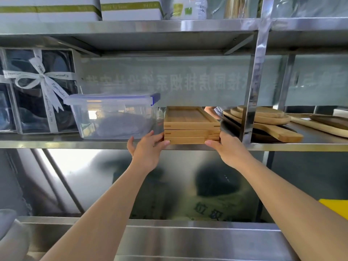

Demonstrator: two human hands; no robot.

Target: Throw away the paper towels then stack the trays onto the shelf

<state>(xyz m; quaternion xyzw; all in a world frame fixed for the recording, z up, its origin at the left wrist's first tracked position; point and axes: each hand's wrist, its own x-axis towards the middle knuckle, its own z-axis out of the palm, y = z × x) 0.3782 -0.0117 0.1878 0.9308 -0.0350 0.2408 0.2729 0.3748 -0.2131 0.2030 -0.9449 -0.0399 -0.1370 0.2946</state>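
A big shiny metal shelf (188, 146) runs right across the room, with another metal shelf above it that holds white boxes (130, 10). The stack of three wooden trays (191, 127) sits on the front edge of the shelf, near the middle, and all the other things are told from there. To the left of the trays stands a tall clear gift box (37, 91) with dark things inside and a white ribbon tied in a bow. Between that box and the trays is a see-through plastic tub (113, 117) with a lid and a blue clip, and something grey lies in it. Just to the right of the trays a shiny metal post (254, 91) goes up. Past the post lies a pile of wooden boards (263, 117), round ones and one with a handle. Two bare arms reach up from below to the trays. The left hand (148, 147) is at the left end of the stack, with the thumb on the front of the bottom tray and the fingers spread open along the side. The right hand (226, 147) is at the right end, with the thumb pressed on the front bottom corner and the fingers wrapped round the side. The trays are held between the two hands.
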